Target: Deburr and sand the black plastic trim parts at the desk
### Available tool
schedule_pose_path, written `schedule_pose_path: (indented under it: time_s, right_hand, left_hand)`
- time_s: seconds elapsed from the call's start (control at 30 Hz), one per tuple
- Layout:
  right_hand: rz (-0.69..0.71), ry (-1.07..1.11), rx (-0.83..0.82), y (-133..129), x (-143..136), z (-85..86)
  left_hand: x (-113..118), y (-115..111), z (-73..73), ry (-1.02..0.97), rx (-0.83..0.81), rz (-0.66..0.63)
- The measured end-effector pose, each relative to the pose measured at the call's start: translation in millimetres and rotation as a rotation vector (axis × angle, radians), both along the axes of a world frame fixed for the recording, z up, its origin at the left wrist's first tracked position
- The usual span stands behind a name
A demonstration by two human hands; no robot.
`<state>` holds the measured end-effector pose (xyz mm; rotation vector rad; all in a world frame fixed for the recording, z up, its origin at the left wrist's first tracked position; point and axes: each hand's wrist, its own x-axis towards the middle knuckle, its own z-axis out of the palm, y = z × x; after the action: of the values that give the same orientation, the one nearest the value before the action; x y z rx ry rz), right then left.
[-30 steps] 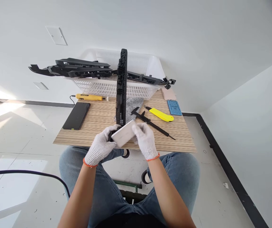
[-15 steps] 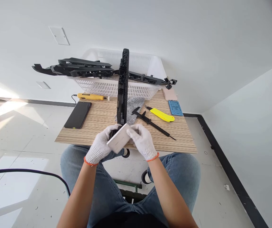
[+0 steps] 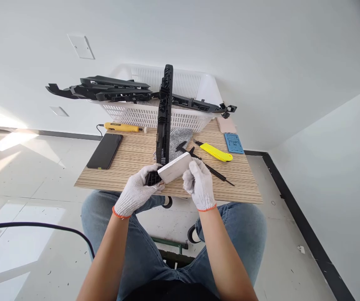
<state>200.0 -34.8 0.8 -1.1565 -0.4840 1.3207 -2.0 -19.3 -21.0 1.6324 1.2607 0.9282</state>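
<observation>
My left hand [image 3: 138,189], in a white knit glove with an orange cuff, is closed round the near end of a long black plastic part [image 3: 165,117]. That part points away from me over the board. In my gloved right hand [image 3: 199,183], fingers closed on its right end, is a flat whitish block [image 3: 175,167]. The block's left end is at the black part's near end, beside my left fingers. Behind the block lies a black caliper [image 3: 213,170], partly covered, next to a grey speckled cloth [image 3: 180,142].
A white basket [image 3: 129,113] at the back bears several black plastic parts [image 3: 114,90]. On the wood-grain board [image 3: 136,152] lie a phone [image 3: 105,151], yellow rotary tool [image 3: 122,127], yellow cutter [image 3: 216,152], blue pad [image 3: 233,143] and pinkish pad [image 3: 226,125].
My right hand has moved right with the whitish block, which has turned and now lies further from my left hand. More of the black part's near end shows.
</observation>
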Motion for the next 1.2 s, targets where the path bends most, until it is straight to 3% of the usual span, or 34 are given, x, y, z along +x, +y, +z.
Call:
schedule_pose_path:
  time_s: [0.17,0.3,0.5,0.67,0.83,0.93,1.07,1.2]
  right_hand:
    - [0.046,0.069,0.094,-5.3,3.8,-0.9]
    - [0.04,-0.037,0.225,-9.5,2.1,-1.7]
    - [-0.18,-0.013,0.174,-10.1,3.0,-2.0]
    - [0.251,-0.124,0.073,-9.2,-1.2,0.5]
    - [0.084,-0.252,0.115,-4.5,-11.1,-3.6]
    - [0.229,-0.345,0.169,-4.8,-13.7,-6.9]
    - [0.092,-0.313,0.128,-5.4,-14.8,-9.3]
    - [0.225,-0.37,0.173,-5.6,-16.8,-12.6]
  left_hand:
    - [-0.7,0.5,2.2,0.016,-0.012,0.013]
    - [0.6,0.0,2.6,-0.024,0.014,-0.003]
    - [2.2,-3.8,3.7,-0.103,-0.115,0.005]
    - [-0.7,-0.8,5.3,-0.066,-0.016,0.004]
    - [-2.5,1.2,5.6,-0.014,-0.009,-0.004]
    - [-2.7,0.1,8.9,0.001,0.027,-0.042]
    - [-2.4,-1.5,11.0,0.035,-0.031,-0.009]
    - [-2.9,-1.8,8.7,-0.003,-0.008,-0.047]
